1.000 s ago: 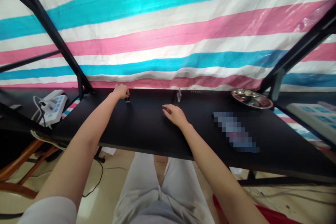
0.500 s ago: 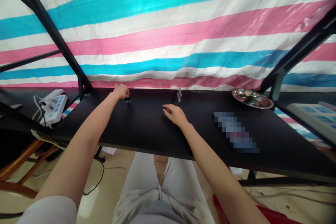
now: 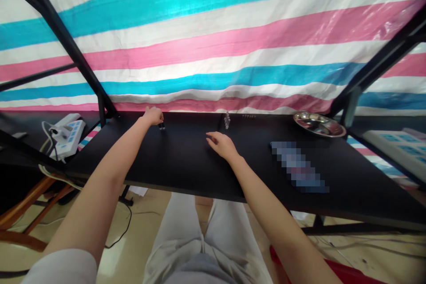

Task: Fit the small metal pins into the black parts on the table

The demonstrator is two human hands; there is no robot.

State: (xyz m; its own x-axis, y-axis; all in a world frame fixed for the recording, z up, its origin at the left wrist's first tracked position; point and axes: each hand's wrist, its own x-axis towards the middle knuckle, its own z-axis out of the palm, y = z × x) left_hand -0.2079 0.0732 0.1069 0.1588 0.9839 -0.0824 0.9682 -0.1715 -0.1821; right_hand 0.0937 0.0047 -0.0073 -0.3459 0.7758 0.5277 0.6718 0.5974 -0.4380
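Note:
At the far left part of the black table, my left hand reaches down with its fingers together around two small dark cylinders. Their pale lower ends show below the fingers; their exact kind is too small to make out. My right hand lies near the middle of the tabletop, fingers loosely bent, thumb apart from the index finger and nothing between them. Beyond it stands a cluster of small clear pieces. To their right, tiny pieces sit in a row by the back edge.
A round metal tray sits at the back right. Nearer to me lies a blurred-out bluish flat object. Black metal frame bars rise at both sides before a striped sheet. A power strip is at left.
Hardly anything differs: both hands keep their places and finger poses. The whole view has shifted very slightly.

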